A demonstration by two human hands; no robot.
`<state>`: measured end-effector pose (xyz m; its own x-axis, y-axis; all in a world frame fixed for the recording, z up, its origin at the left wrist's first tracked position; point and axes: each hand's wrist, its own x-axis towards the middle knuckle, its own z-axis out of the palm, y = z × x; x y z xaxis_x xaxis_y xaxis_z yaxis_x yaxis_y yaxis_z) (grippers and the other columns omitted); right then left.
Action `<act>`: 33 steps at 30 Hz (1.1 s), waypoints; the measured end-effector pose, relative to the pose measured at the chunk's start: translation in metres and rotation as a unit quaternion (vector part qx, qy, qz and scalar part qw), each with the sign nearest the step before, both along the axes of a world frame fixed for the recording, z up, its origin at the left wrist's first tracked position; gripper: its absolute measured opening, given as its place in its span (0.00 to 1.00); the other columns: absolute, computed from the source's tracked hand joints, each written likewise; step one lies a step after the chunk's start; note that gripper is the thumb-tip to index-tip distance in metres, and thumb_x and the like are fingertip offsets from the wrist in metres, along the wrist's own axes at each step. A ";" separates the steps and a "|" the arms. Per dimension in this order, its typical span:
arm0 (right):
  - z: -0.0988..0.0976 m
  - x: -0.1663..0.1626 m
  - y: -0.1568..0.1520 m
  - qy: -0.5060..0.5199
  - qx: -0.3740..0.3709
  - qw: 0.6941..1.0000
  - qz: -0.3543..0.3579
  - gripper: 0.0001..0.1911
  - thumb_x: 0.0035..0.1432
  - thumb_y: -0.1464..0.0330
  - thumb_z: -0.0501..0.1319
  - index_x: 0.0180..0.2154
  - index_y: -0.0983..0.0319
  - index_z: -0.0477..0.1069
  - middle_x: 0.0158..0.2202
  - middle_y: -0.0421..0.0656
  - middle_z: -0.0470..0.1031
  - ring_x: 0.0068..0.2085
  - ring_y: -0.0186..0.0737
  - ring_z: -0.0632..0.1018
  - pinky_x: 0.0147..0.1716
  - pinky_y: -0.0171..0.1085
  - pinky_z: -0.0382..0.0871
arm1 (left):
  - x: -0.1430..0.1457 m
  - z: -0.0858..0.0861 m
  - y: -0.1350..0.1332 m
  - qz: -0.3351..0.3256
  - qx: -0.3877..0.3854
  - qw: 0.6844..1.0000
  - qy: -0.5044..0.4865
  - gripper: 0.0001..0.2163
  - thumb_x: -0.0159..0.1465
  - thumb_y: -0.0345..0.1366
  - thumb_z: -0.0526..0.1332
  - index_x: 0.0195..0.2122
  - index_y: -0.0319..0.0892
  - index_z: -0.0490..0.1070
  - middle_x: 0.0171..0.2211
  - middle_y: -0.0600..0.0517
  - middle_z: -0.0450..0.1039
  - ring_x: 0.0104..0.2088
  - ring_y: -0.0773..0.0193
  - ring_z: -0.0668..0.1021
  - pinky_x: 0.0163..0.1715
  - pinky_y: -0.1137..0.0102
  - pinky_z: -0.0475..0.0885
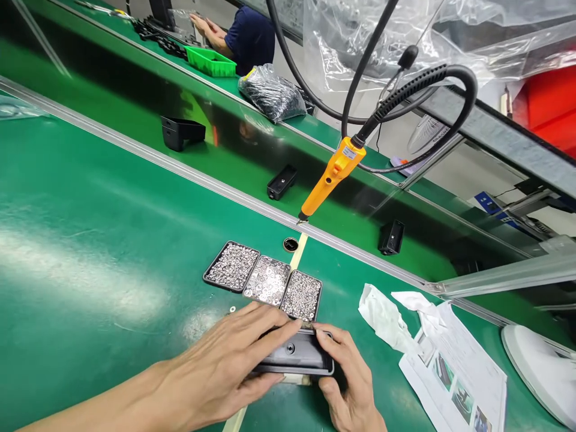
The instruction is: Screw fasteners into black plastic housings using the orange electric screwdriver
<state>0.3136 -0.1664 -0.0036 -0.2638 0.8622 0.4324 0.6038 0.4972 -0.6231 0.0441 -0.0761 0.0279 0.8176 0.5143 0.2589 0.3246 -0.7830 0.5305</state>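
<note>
A black rectangular plastic housing [310,359] with a small round hole in its floor lies between my hands at the near middle of the table. My left hand [234,354] grips it from the left, fingers over its far edge and thumb along the near side. My right hand [344,375] closes on its right end. Something pale shows under the housing, mostly hidden. Just beyond are three shallow trays of small metal parts: a left tray [231,266], a middle tray [267,279] of washers and a right tray [302,295]. One loose washer [233,309] lies near my left hand.
An orange electric screwdriver [330,177] hangs from a cable above a round black dish [290,244]. Crumpled white paper [387,315] and a printed sheet [459,372] lie right. Black housings [282,182] appear beyond the metal rail [180,171]. A co-worker's hands [209,30] are at the back.
</note>
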 end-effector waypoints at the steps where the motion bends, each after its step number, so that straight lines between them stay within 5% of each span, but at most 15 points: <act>1: -0.001 0.000 0.001 -0.001 0.006 1.000 -0.004 0.26 0.76 0.58 0.48 0.68 0.60 0.62 0.62 0.56 0.68 0.63 0.49 0.74 0.57 0.47 0.77 | -0.001 -0.002 -0.001 0.002 0.035 0.999 0.010 0.32 0.71 0.32 0.59 0.74 0.45 0.50 0.63 0.43 0.67 0.59 0.47 0.72 0.58 0.51 0.75; 6: -0.004 -0.001 0.004 -0.008 0.047 0.999 -0.022 0.24 0.76 0.60 0.47 0.66 0.60 0.65 0.62 0.55 0.72 0.62 0.48 0.76 0.58 0.48 0.76 | -0.001 -0.007 -0.006 -0.003 0.120 0.992 0.042 0.28 0.76 0.40 0.54 0.73 0.37 0.52 0.67 0.42 0.65 0.65 0.44 0.70 0.55 0.49 0.78; 14: -0.007 -0.009 0.010 0.046 0.049 0.998 -0.017 0.23 0.75 0.59 0.49 0.64 0.61 0.65 0.60 0.56 0.73 0.61 0.50 0.77 0.57 0.53 0.76 | -0.001 -0.022 -0.009 0.011 0.077 0.996 0.039 0.47 0.66 0.56 0.66 0.77 0.46 0.42 0.70 0.44 0.61 0.66 0.39 0.69 0.60 0.45 0.73; 18: -0.013 -0.020 0.010 0.082 0.036 0.996 -0.003 0.28 0.72 0.56 0.57 0.66 0.61 0.59 0.61 0.59 0.70 0.62 0.55 0.75 0.57 0.59 0.75 | -0.002 -0.020 -0.007 -0.008 0.072 0.994 0.079 0.55 0.61 0.49 0.74 0.77 0.47 0.36 0.71 0.44 0.60 0.65 0.39 0.70 0.60 0.43 0.73; 24: -0.016 -0.025 0.005 0.069 0.085 0.994 -0.008 0.29 0.68 0.59 0.63 0.64 0.64 0.61 0.55 0.57 0.71 0.57 0.53 0.76 0.55 0.57 0.75 | -0.004 -0.013 0.000 -0.053 0.045 0.994 0.087 0.53 0.61 0.45 0.75 0.77 0.51 0.39 0.67 0.47 0.65 0.65 0.45 0.70 0.62 0.48 0.72; 28: -0.013 -0.025 0.003 0.043 0.064 0.997 0.000 0.28 0.72 0.55 0.56 0.65 0.63 0.60 0.57 0.56 0.69 0.58 0.51 0.74 0.54 0.54 0.75 | -0.009 -0.014 -0.001 -0.044 0.074 0.995 0.053 0.46 0.67 0.61 0.62 0.77 0.47 0.39 0.69 0.46 0.63 0.66 0.46 0.68 0.64 0.49 0.68; 33: -0.011 -0.029 -0.002 0.036 0.048 0.998 -0.013 0.24 0.75 0.60 0.50 0.66 0.63 0.57 0.62 0.58 0.64 0.64 0.52 0.70 0.58 0.54 0.73 | -0.009 -0.022 -0.015 0.056 0.113 0.991 0.035 0.27 0.80 0.43 0.42 0.77 0.45 0.39 0.71 0.52 0.60 0.67 0.55 0.66 0.69 0.56 0.55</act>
<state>0.2847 -0.1684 -0.0144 -0.2073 0.8216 0.5311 0.5723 0.5421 -0.6153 0.0351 -0.0907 0.0055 0.7783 0.5383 0.3232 0.4464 -0.8364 0.3181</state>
